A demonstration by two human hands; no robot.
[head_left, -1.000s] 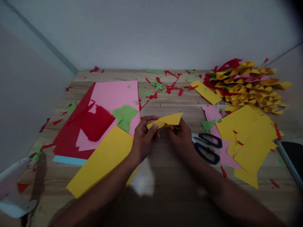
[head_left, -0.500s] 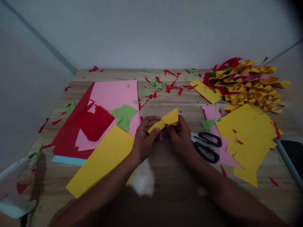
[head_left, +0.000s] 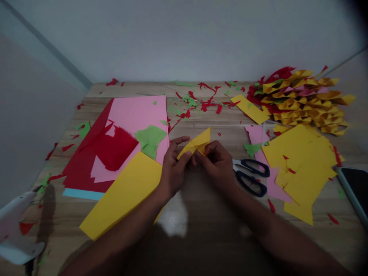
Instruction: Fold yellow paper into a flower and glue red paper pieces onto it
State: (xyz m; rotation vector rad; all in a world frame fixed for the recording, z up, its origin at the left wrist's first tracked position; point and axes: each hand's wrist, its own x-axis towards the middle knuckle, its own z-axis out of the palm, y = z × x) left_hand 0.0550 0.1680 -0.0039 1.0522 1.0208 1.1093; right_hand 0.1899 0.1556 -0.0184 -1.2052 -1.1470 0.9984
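Note:
A small folded piece of yellow paper (head_left: 197, 142) is held just above the middle of the wooden table (head_left: 201, 214). My left hand (head_left: 173, 166) pinches its left end between thumb and fingers. My right hand (head_left: 217, 163) is closed on its right lower part, fingers curled over the fold. The paper's free tip points up and to the right. A long yellow strip (head_left: 123, 193) lies under my left forearm. Black-handled scissors (head_left: 250, 177) lie shut on the table just right of my right hand.
Pink (head_left: 138, 115) and red (head_left: 115, 147) sheets with a green scrap (head_left: 151, 138) lie at the left. Loose yellow sheets (head_left: 304, 165) lie at the right, behind them a heap of folded yellow pieces (head_left: 304, 101). A dark phone (head_left: 355, 188) sits at the right edge, a white object (head_left: 15, 230) at the lower left.
The folded yellow piece has been worked narrower and its free tip has swung up and left. Both hands stayed together at the table's middle, the right fingers shifting inward over the fold.

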